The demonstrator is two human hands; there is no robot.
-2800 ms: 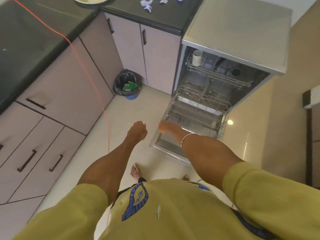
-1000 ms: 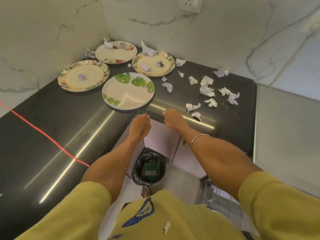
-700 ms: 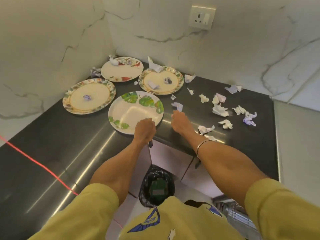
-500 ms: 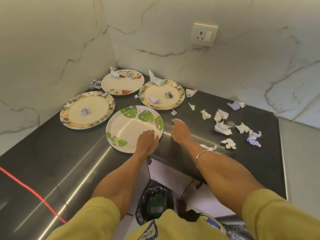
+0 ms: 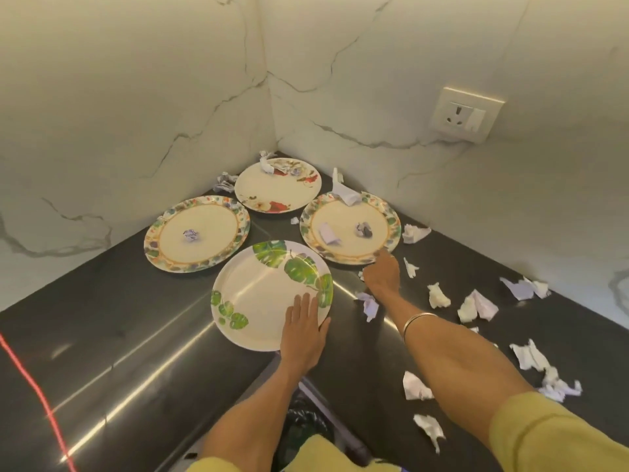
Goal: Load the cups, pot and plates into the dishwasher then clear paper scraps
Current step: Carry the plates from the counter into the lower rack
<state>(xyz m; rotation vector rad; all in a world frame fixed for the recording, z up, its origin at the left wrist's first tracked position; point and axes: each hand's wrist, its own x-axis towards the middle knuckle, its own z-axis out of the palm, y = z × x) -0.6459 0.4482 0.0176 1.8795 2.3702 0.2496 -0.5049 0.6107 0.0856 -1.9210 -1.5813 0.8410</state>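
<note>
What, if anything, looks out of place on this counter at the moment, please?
Crumpled paper scraps litter the black counter and lie on three plates: the back plate, the left plate and the right plate. Only the leaf plate is scrap-free. Nothing looks broken or spilled.

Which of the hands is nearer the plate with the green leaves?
Left. The left hand lies flat on the near right rim of the green leaf plate, touching it. The right hand is off to that plate's right, reaching toward the flower-rimmed plate behind.

Green-leaf-patterned white plate, black counter
</note>
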